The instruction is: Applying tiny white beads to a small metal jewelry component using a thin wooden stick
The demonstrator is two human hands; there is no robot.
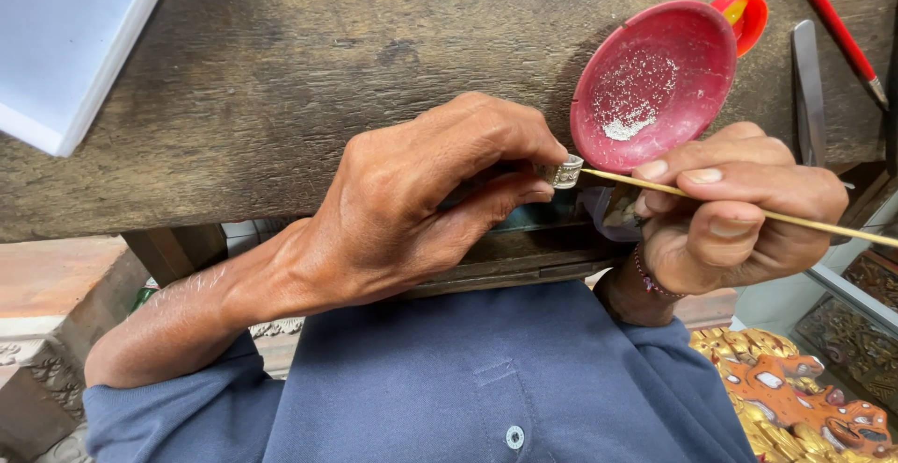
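Note:
My left hand (pixel 426 196) pinches a small silver ring-like piece (pixel 564 172) between thumb and forefinger at the near edge of a dark wooden workbench (pixel 281 79). A thin yellow stick (pixel 748 210) is gripped in my right hand (pixel 739 210), and its tip touches the silver piece. Just beyond both hands lies a shallow red dish (pixel 655 79) with fine white grains in it.
A small red-orange cap (pixel 745 16) sits behind the dish. A flat metal tool (pixel 807 89) and a red pencil-like rod (pixel 835 28) lie at the right. A white board (pixel 65 37) occupies the far left corner. Gilded carved pieces (pixel 795 402) lie below at the right.

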